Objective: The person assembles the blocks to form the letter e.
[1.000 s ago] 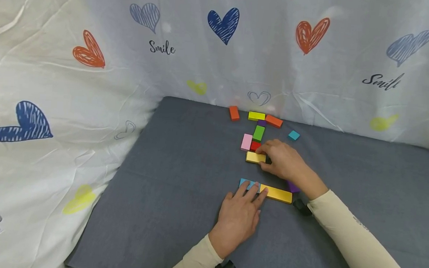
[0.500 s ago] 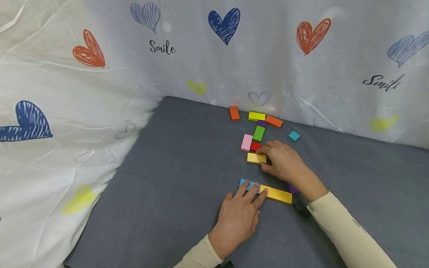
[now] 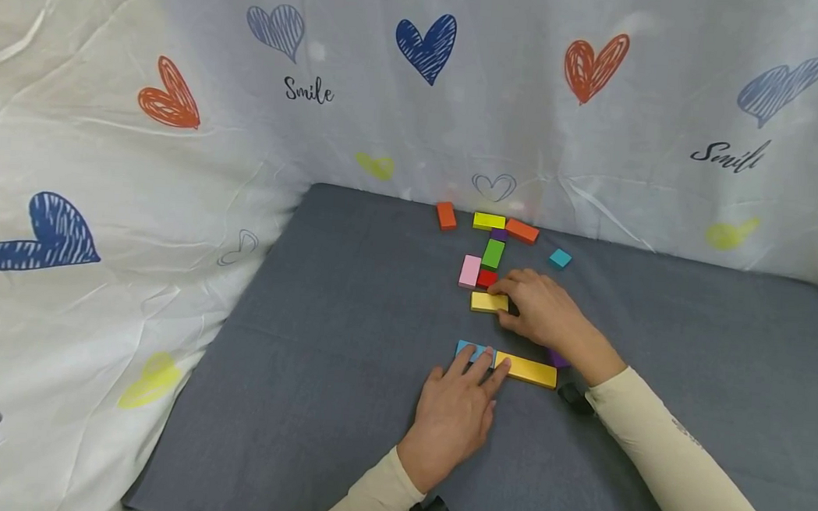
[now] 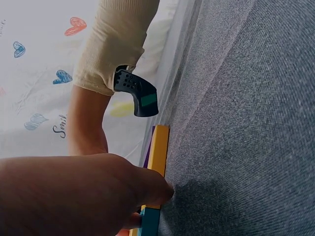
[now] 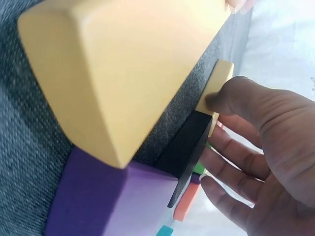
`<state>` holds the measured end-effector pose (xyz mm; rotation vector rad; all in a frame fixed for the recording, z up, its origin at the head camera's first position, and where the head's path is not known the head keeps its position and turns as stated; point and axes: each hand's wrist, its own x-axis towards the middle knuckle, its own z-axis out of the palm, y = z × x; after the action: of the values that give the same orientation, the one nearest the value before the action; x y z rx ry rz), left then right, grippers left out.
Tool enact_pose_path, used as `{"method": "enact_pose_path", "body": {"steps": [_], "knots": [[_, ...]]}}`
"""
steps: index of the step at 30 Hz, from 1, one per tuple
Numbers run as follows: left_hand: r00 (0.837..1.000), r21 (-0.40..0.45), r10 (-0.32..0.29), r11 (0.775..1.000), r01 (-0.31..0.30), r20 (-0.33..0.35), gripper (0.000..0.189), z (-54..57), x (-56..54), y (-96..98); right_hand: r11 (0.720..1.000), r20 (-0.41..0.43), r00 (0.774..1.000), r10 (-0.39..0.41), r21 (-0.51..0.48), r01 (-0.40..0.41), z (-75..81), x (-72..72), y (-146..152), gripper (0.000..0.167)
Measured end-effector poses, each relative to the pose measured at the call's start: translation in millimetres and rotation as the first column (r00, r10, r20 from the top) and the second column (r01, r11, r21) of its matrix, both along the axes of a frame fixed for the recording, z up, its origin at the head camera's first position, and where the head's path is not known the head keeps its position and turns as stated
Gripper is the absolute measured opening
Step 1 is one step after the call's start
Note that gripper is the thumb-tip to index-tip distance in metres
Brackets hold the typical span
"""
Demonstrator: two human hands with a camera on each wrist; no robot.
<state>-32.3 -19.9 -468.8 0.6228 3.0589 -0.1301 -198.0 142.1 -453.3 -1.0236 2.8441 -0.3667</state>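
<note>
Pale yellow block (image 3: 488, 302), right end pinched between thumb and forefinger of right hand (image 3: 546, 312). Red block (image 3: 487, 278) just beyond those fingertips; pink block (image 3: 470, 271) farther left of them; black block (image 5: 184, 142) beside the thumb. Left hand (image 3: 449, 422): fingers straight, slightly apart, tips on blue block (image 3: 478, 348) and orange-yellow block (image 3: 531, 371)

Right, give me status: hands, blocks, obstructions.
Left hand resting on blue block and orange block. Right hand pinching pale yellow block. Black block close by, possibly in the way.
</note>
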Motion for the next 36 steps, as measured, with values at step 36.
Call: {"method": "enact_pose_path", "body": {"steps": [36], "knots": [[0.999,0.017,0.000,1.000,0.001,-0.040,0.061,-0.3,1.4,-1.1,0.970,0.083,0.975,-0.205,-0.115,0.213,27.1,-47.1,41,0.041]]}}
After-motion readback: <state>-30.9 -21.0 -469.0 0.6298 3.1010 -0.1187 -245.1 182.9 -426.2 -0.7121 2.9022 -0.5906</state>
